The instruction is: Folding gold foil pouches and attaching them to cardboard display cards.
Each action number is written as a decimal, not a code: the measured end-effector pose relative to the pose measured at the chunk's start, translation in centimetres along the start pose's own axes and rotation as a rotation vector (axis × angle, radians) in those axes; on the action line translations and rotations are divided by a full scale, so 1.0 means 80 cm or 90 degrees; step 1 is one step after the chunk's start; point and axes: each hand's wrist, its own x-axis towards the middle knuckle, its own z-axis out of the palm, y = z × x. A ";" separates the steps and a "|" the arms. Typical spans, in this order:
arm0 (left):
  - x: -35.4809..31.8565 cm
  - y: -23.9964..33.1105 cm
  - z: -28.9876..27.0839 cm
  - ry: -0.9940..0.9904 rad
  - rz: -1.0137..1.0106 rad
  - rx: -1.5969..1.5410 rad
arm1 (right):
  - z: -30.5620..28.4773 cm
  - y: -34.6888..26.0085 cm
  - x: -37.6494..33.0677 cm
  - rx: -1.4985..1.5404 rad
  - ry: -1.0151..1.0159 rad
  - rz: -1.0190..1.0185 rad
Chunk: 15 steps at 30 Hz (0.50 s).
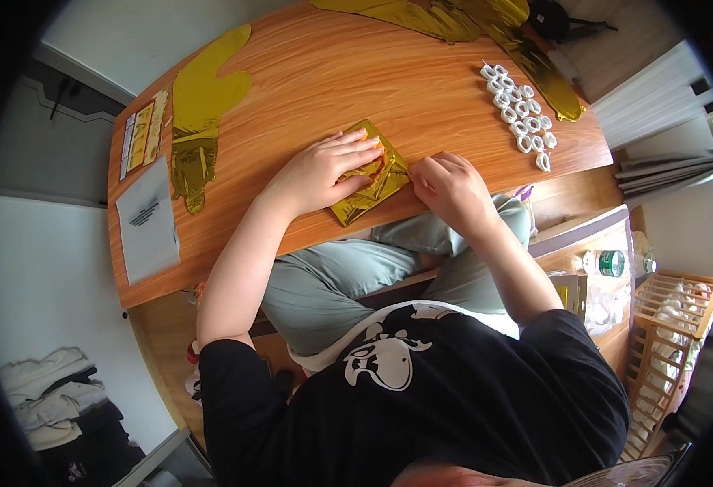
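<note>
A folded gold foil balloon (390, 175) lies on the wooden table (291, 89) close to its near edge. Across its left part my left hand (324, 172) rests flat, fingers stretched out and pressing on the foil; a small patch of orange-red shows by the fingertips. My right hand (456, 193) is closed, with thumb and forefinger pinched at the foil's right corner. What exactly sits between those fingertips is partly hidden.
Flat gold foil balloons lie at the table's left (202, 89) and far side. Several small white ribbon rolls (527, 122) sit at the right. A white sheet (147, 223) and a printed package (141, 134) lie left. A bottle (604, 262) stands on a lower surface at right.
</note>
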 end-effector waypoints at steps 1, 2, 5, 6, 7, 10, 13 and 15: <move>0.000 0.000 0.000 0.007 0.003 0.005 | -0.001 0.002 0.000 0.011 -0.012 0.002; 0.000 0.000 0.000 0.007 0.001 0.005 | 0.000 0.001 0.001 0.012 -0.013 0.001; 0.000 0.000 0.000 0.010 0.002 -0.017 | 0.000 -0.003 0.004 -0.030 0.048 -0.024; 0.000 0.001 -0.001 0.009 -0.006 -0.026 | 0.000 -0.005 0.002 -0.045 0.050 -0.032; 0.000 0.002 -0.001 0.008 -0.013 -0.035 | 0.000 -0.005 0.002 -0.059 0.052 -0.040; 0.000 -0.002 0.004 0.016 0.003 -0.033 | -0.002 -0.005 0.001 -0.062 0.029 -0.047; 0.001 -0.002 0.004 0.021 0.001 -0.035 | -0.011 -0.007 -0.006 -0.091 -0.015 -0.072; 0.000 -0.002 0.004 0.018 -0.001 -0.041 | -0.017 -0.011 -0.017 -0.138 -0.046 -0.082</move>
